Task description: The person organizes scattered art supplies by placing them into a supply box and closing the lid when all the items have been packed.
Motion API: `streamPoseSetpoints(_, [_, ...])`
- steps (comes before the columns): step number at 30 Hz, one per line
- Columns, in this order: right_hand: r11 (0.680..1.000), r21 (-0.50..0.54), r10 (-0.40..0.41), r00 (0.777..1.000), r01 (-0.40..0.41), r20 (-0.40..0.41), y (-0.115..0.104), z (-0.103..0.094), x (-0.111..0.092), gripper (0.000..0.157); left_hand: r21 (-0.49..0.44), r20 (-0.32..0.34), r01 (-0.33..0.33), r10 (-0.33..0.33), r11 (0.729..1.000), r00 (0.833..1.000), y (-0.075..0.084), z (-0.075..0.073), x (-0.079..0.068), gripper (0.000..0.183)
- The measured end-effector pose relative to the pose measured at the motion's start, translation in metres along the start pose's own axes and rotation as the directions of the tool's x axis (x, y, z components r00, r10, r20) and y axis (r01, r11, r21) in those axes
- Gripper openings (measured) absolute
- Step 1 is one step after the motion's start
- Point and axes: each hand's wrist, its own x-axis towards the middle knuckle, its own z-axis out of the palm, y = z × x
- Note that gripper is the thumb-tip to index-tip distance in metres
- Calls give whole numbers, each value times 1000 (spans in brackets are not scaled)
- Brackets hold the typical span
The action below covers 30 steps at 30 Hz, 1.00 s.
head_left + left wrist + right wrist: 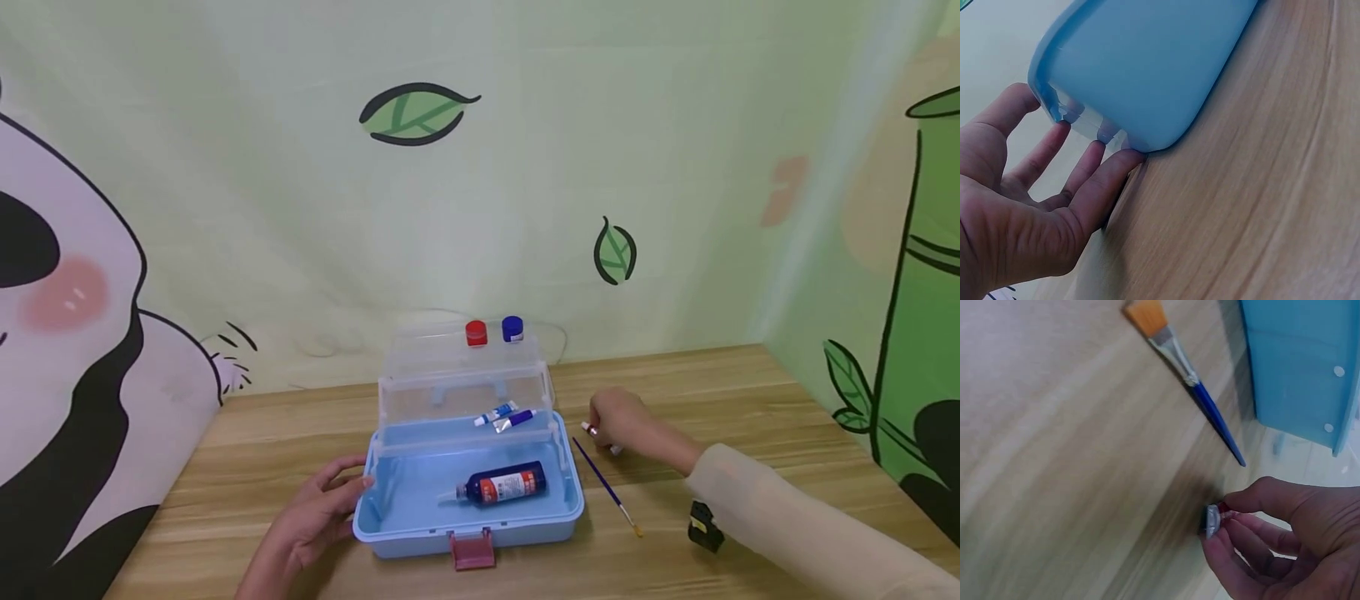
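Observation:
A light-blue box [472, 542] with its clear lid [420, 400] raised stands on the wooden table. My left hand [326, 508] rests against the box's left end, thumb at the rim and the other fingers extended along the side wall [1147, 81]. To the right of the box, my right hand [622, 421] pinches a small paint tube [1212, 520] close over the table; its white cap [586, 427] pokes out and the fingers hide most of it. A bottle of dark liquid [506, 485] lies inside the box, nozzle to the left.
Two small paint tubes, a blue-and-white one [495, 413] and a purple one [514, 421], lie on the clear tray. A red jar [476, 333] and a blue jar [512, 329] sit farther back. A paintbrush [606, 483] and a black object [705, 527] lie at the right.

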Motion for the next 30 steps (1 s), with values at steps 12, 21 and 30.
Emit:
streamPoseSetpoints(12, [997,-83,3,1000,-4,-10,0,3,10,27,5,-21,-12,12,1000,1000,2,-2,1,58])
streamPoseSetpoints(21, [989,-143,-32,999,30,-8,0,5,8,27,-4,-10,-32,31,999,999,2,0,2,50])
streamPoseSetpoints(30, [993,-64,-102,995,103,7,8,-4,2,19,23,7,-10,10,1000,1000,2,-1,2,56])
